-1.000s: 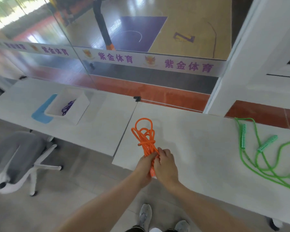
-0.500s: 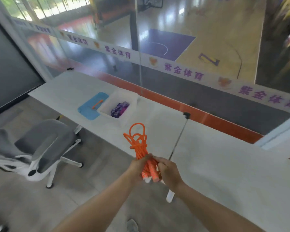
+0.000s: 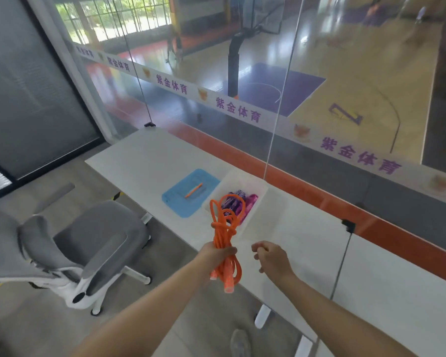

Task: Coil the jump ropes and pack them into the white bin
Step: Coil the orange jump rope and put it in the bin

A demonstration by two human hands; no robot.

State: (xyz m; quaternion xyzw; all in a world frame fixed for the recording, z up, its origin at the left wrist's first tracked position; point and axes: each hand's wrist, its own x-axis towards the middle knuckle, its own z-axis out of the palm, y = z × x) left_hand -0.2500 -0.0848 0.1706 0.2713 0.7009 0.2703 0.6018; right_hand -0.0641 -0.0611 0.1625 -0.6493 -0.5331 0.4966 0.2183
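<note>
Left hand (image 3: 218, 252) grips the orange rope (image 3: 224, 233) around the middle of its coil, fingers wrapped tight. The bundle stands upright out of the fist, loops fanning above the knuckles with a wrap knotted around them, and both handles (image 3: 223, 278) hang below the hand, side by side. The top loops line up in front of the bin (image 3: 258, 188), but the rope is in the air, held over the near edge of the table (image 3: 307, 243).

Right hand (image 3: 271, 258) floats just beside the rope, apart from it, fingers loosely curled and holding nothing.

The bin sits on the table near the glass wall (image 3: 319, 73), with a purple rope (image 3: 238, 204) already lying coiled inside. Just left of the bin, touching or nearly so, lies a blue lid (image 3: 175, 202) flat on the table, and an orange pen (image 3: 193, 190) lies on top of it.

Off to the left, a grey chair (image 3: 88, 251) stands on the floor, near the table's edge. At the bottom, the toe of a shoe (image 3: 238, 342) shows between the two forearms.
</note>
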